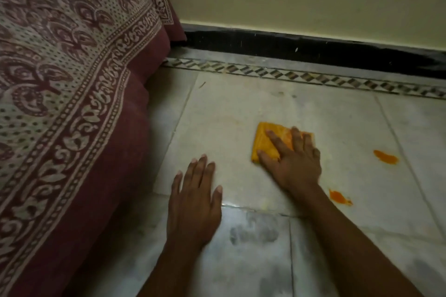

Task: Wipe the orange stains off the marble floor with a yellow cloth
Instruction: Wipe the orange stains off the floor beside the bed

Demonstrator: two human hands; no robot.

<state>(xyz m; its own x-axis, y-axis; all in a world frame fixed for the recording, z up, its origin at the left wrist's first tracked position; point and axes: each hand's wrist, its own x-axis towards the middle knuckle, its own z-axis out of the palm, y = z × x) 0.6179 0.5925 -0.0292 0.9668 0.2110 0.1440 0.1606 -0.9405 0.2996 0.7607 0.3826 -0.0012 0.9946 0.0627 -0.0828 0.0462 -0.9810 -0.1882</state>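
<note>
A folded yellow cloth [264, 142] lies flat on the pale marble floor [337, 123], with orange smears on its top. My right hand [295, 160] presses down on the cloth with fingers spread, covering its near right part. My left hand [194, 198] rests flat on the bare floor to the left, palm down, fingers apart, holding nothing. Two orange stains show to the right of the cloth: one [385, 157] farther out and one [339, 197] close beside my right forearm.
A bed or mattress draped in a maroon and cream patterned sheet [62, 94] fills the left side and hangs to the floor. A black skirting [313, 49] and cream wall run along the back, with a patterned tile border [301, 76] in front.
</note>
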